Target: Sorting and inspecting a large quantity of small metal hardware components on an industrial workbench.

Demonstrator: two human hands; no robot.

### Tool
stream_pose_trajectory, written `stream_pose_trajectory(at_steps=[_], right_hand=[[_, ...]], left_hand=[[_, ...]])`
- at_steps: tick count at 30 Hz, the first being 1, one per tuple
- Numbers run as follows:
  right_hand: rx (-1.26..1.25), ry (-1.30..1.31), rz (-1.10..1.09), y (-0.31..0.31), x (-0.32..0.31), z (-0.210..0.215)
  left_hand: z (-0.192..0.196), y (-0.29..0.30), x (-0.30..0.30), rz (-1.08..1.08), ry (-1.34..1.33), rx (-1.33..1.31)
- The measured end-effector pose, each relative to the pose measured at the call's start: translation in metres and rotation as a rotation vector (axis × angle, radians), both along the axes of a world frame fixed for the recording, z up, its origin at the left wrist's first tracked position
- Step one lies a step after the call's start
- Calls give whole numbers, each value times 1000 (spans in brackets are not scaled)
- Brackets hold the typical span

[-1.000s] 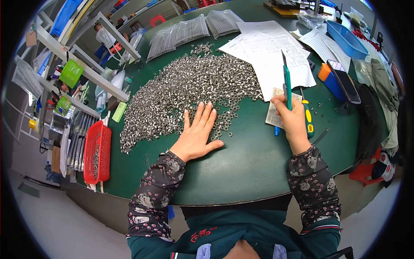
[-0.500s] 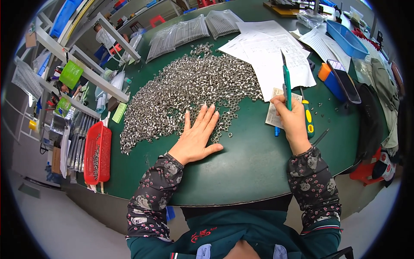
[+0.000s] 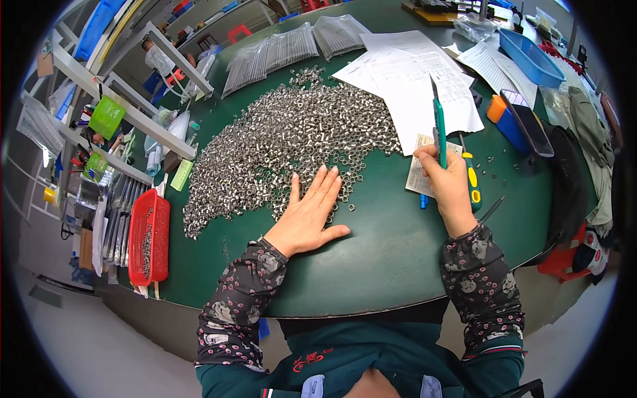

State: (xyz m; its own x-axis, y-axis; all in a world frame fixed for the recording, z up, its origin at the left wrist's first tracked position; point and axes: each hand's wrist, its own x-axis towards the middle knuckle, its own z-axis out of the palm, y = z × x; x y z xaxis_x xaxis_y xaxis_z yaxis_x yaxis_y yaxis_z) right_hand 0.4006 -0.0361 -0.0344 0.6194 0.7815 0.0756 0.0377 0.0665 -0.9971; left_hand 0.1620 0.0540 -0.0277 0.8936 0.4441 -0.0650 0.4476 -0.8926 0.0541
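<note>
A large heap of small shiny metal rings (image 3: 298, 126) spreads across the green table. My left hand (image 3: 308, 215) lies flat at the heap's near edge, palm down, fingers spread and their tips among the rings. Further right, my right hand (image 3: 448, 189) is closed around a slim green-handled tool with a pointed metal tip (image 3: 440, 123), which stands nearly upright. What kind of tool it is does not show clearly. Under and beside that hand are a printed card (image 3: 418, 176), a blue object (image 3: 424, 201) and a yellow-and-green screwdriver handle (image 3: 472, 182).
Paper sheets (image 3: 424, 86) lie behind my right hand, bagged rods (image 3: 292, 50) at the back. A red basket (image 3: 162, 245) with small metal parts stands left. At right are a phone (image 3: 527, 123), a blue basket (image 3: 531, 56) and a thin pointed rod (image 3: 492, 209).
My left hand has slid slightly toward me and to the right, its fingers still spread. The right hand keeps its hold on the green-handled tool, almost unmoved.
</note>
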Motion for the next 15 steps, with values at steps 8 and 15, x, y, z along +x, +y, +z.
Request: stream_pose_trajectory(at_steps=[8,15], right_hand=[[-34,-20,15,0,0,1],[-8,3,-1,0,-1,2]], left_hand=[[2,-4,-11,27,0,-16],[5,-10,-3,-15,56,-27]])
